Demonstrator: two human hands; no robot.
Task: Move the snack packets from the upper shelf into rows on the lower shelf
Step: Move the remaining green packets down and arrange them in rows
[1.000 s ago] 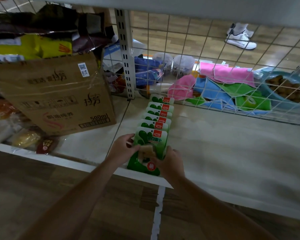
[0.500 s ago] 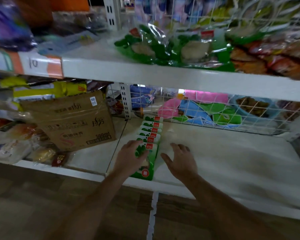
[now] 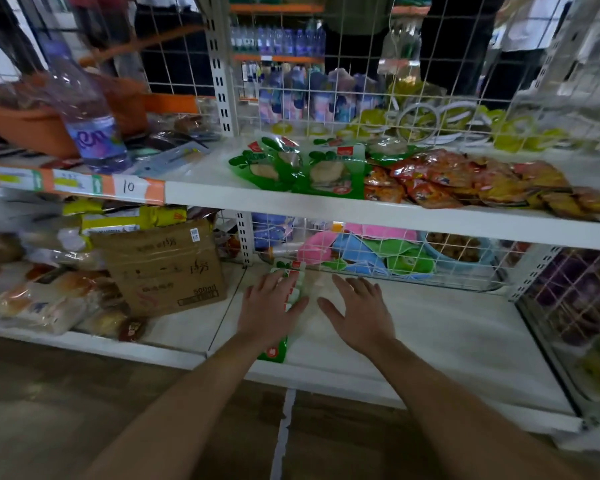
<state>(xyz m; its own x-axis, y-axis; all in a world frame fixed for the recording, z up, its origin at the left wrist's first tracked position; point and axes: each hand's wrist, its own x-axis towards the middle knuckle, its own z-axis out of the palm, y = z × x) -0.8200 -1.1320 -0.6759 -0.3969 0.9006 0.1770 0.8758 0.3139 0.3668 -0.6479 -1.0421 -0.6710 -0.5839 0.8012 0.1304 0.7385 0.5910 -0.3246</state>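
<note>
A row of green snack packets runs front to back on the white lower shelf. My left hand lies over the row with fingers spread, covering most of it; the front packet's end shows below my wrist. Just right of the row, my right hand hovers with straight fingers and holds nothing. On the upper shelf lie more green packets and a heap of red and orange packets.
A brown cardboard box stands on the lower shelf left of the row, with bagged bread beside it. A wire grid back closes the shelf behind. A water bottle and orange basin sit upper left.
Both hands have let go of the front green packet, now lying at the end of the row, and opened. The view has lifted so the upper shelf and its packets show.
</note>
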